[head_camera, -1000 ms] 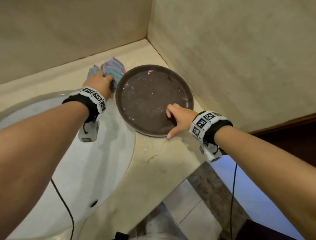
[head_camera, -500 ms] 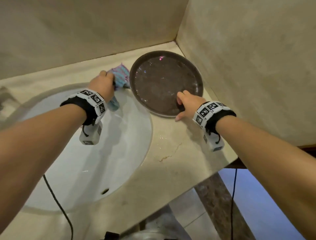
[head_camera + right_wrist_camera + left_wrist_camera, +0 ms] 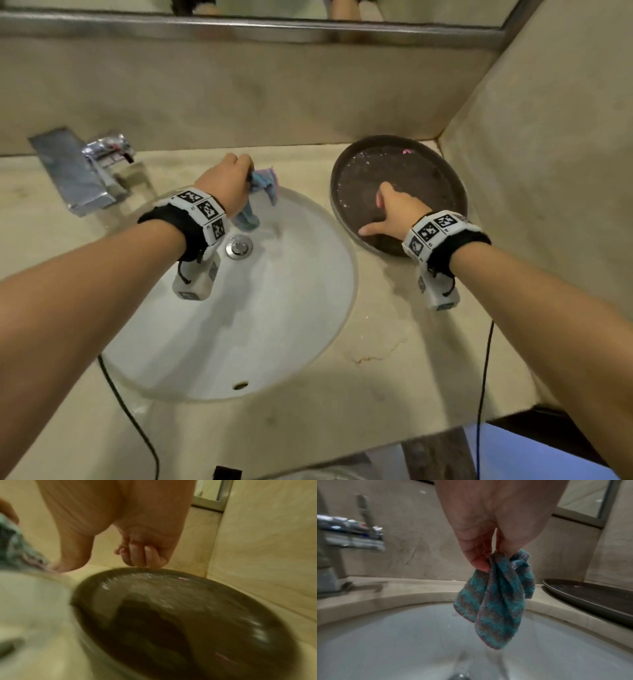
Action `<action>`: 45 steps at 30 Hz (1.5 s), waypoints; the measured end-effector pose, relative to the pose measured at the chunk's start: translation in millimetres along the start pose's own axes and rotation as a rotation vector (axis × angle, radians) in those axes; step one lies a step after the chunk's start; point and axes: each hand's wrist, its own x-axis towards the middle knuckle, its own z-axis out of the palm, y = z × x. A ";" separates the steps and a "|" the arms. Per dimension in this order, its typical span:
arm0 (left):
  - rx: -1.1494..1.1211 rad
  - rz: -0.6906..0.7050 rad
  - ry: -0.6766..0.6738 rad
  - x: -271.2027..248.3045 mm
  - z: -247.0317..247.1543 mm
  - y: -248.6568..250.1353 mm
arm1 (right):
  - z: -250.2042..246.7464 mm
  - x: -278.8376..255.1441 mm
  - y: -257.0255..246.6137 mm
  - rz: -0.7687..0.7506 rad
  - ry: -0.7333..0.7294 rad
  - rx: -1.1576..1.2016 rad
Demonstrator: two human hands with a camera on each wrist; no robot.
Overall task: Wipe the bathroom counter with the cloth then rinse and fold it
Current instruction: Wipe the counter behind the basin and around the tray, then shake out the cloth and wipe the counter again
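Teal cloth pinched in left hand fingers over white sink; right hand fingers loosely curled above brown tray.

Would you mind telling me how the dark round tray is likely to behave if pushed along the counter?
The tray looks rigid, flat and shallow, so it should slide, not tip. Specks like droplets glint on it, so the rim may be slippery. The counter looks smooth.

Both forearms are bare. Each wrist wears a black band ringed with white blocks printed with black square markers. A white camera box hangs beneath each wrist at 6 o'clock, trailing a thin black cable.
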 end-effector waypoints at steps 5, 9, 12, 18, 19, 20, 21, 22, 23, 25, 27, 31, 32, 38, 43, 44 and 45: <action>-0.029 -0.051 -0.040 -36.3 -3.7 -24.1 | -8.3 19.4 -95.8 -0.260 0.076 0.174; -0.048 -0.119 -0.002 -70.1 -8.7 -51.5 | 0.3 16.3 -173.9 -0.438 0.044 0.174; -0.132 -0.167 0.030 -91.8 -6.9 -75.1 | 12.9 11.6 -215.0 -0.503 -0.056 0.139; -0.542 -0.263 0.148 -123.9 -19.3 -101.9 | 59.3 -8.7 -252.0 -0.637 -0.388 0.138; -0.644 -0.267 0.179 -127.2 -19.5 -101.4 | 68.1 -9.6 -255.9 -0.668 -0.403 0.230; -0.752 -0.271 0.198 -129.9 -19.0 -100.3 | 75.8 -10.1 -260.0 -0.687 -0.402 0.290; -0.845 -0.283 0.209 -132.8 -19.1 -99.1 | 82.2 -9.5 -264.2 -0.695 -0.379 0.313; -0.926 -0.301 0.215 -135.1 -19.1 -98.1 | 84.8 -9.6 -267.4 -0.674 -0.338 0.296; -0.992 -0.325 0.219 -136.9 -18.5 -97.8 | 85.4 -8.7 -269.3 -0.650 -0.293 0.275; -1.100 -0.364 0.248 -142.3 -16.5 -98.5 | 82.4 -6.1 -270.7 -0.601 -0.250 0.252; -1.091 -0.389 0.288 -147.2 -13.1 -99.5 | 78.0 -1.5 -269.0 -0.584 -0.222 0.242; -1.050 -0.522 0.247 -153.6 -3.6 -109.6 | 70.2 1.2 -268.1 -0.588 -0.142 0.173; -1.074 -0.537 0.224 -154.3 -3.6 -109.7 | 67.2 0.6 -268.4 -0.593 -0.134 0.168; -1.288 -0.362 0.153 -147.7 -10.0 -84.3 | 44.8 -14.6 -272.2 -0.587 -0.283 0.592; -1.485 -0.334 0.076 -134.2 -13.5 -70.3 | 34.2 -9.2 -262.8 -0.501 -0.252 0.746; -1.510 -0.317 0.049 -131.5 -15.8 -68.2 | 32.3 -8.9 -260.2 -0.494 -0.227 0.756; -1.516 -0.302 0.031 -129.4 -19.0 -65.7 | 31.0 -7.7 -258.4 -0.503 -0.197 0.750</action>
